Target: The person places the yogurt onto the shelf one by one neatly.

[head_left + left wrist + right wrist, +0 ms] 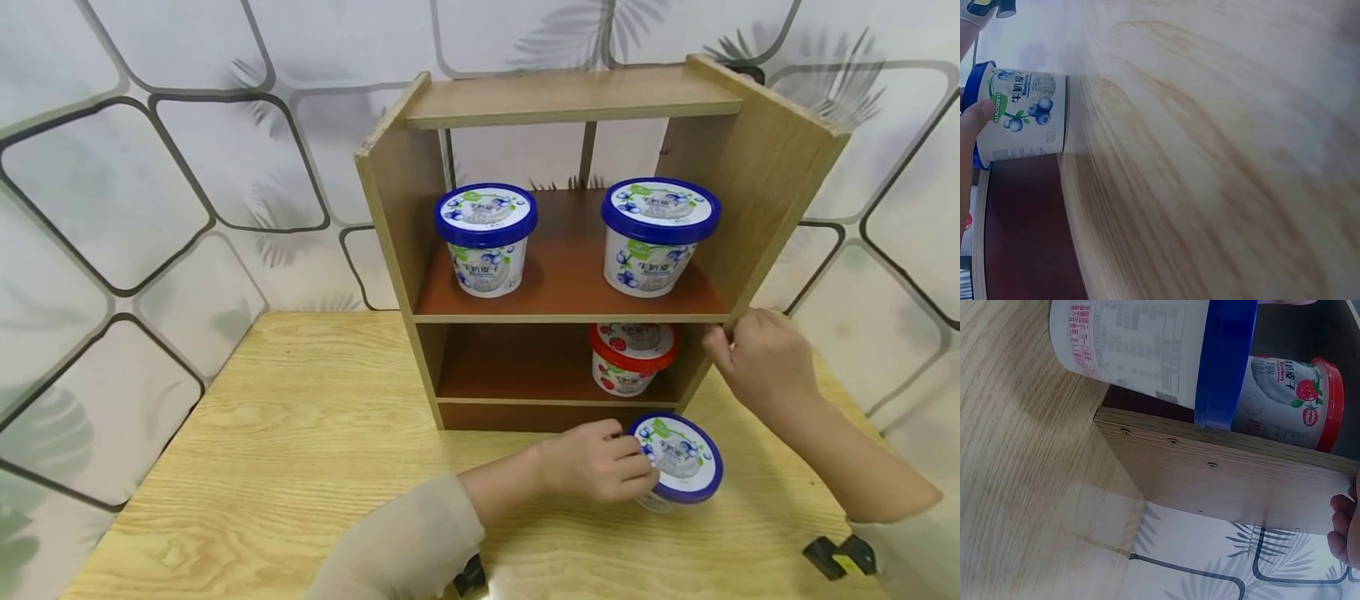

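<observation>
My left hand (600, 461) grips a white tub with a blue lid and blueberry print (682, 458) by its lid edge, in front of the shelf unit's lower right corner. In the left wrist view the thumb presses on the printed side of this tub (1029, 119), close over the wooden table. The right wrist view shows its text-covered side (1147, 350). My right hand (772, 358) holds the right side panel of the wooden shelf unit (780, 175) near the middle board, thumb at the front edge and fingers on the outer face.
Two more blue-lidded tubs stand on the upper shelf, one left (491, 262) and one right (648, 262). A red-lidded strawberry tub (626, 375) sits at the right of the lower shelf. Behind the light wooden table (285, 433) is a patterned wall covering (225, 158).
</observation>
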`<state>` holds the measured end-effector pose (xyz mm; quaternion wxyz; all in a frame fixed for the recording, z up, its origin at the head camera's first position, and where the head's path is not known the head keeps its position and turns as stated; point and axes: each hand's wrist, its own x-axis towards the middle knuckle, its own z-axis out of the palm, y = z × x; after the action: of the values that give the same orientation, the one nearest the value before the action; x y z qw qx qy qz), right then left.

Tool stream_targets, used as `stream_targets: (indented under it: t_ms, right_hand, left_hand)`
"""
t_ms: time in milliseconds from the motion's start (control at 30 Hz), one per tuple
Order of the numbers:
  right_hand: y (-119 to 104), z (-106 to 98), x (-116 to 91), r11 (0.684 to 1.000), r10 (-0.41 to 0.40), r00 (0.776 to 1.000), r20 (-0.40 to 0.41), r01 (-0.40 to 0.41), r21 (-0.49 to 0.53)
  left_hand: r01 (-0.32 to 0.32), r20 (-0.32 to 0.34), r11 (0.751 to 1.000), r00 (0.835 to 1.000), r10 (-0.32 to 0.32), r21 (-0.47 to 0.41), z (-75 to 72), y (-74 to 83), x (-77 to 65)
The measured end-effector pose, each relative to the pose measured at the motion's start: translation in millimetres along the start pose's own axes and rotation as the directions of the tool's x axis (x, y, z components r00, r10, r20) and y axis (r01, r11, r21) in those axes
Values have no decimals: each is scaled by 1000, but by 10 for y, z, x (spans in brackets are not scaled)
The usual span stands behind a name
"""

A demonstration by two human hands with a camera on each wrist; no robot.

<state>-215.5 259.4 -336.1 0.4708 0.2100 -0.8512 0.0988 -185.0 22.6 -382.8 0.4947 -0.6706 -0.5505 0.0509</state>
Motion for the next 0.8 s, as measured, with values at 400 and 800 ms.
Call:
stream_targets:
  t_ms: [400,800]
  right_hand:
    - [-7,8,-3,1000,13,1000,-4,-13,-4]
    - [1,18,-16,1000,19,1000,-14,-19,-2]
  left_hand:
    - [3,-23,1000,1000,-3,1,-128,-25,-121]
    - [11,-19,1000,1000,-10,22,-296,-21,-254]
